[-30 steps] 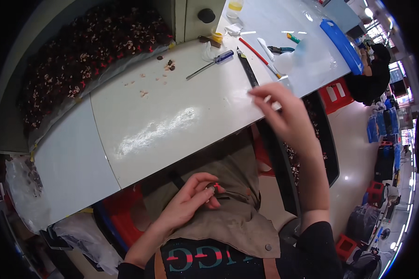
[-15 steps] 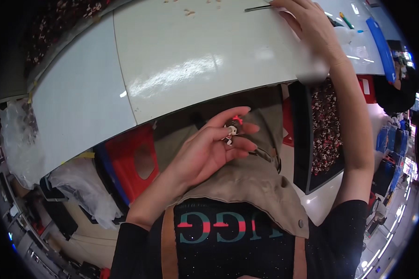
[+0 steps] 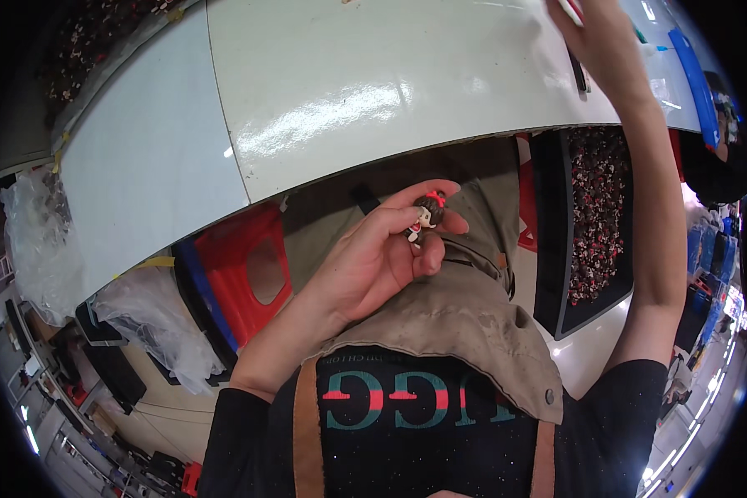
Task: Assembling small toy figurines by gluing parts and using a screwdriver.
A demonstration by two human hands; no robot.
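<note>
Currently the left grip [image 3: 382, 253] is pinching a small figurine [image 3: 424, 217], its thumb pressed over the body and its fingers curled around behind. The figurine lies tilted at the fingertips, its brown-haired head with a red bow farther from the palm than its pale legs. Just below this grip is a khaki apron [image 3: 452, 311], worn over a black shirt [image 3: 440, 423].

Beyond the left grip, and well apart from it, stretches a glossy pale counter [image 3: 349, 58]. The right grip [image 3: 606, 46] is over its far right part, with the fingertips cut off by the upper edge. Something red and white shows beside those fingers, but I cannot tell whether they are spread or pinching it. Just under the right grip, a dark slender tool [image 3: 578, 75] lies on the counter; to its right is a blue tray [image 3: 694, 87].

To the right of the left grip, below the counter's edge, a black bin [image 3: 549, 311] holds a heap of small brown, white and red pieces [image 3: 593, 228]. To the left of that grip are a red stool [image 3: 257, 224] and, farther out, clear plastic sheeting [image 3: 41, 249].
</note>
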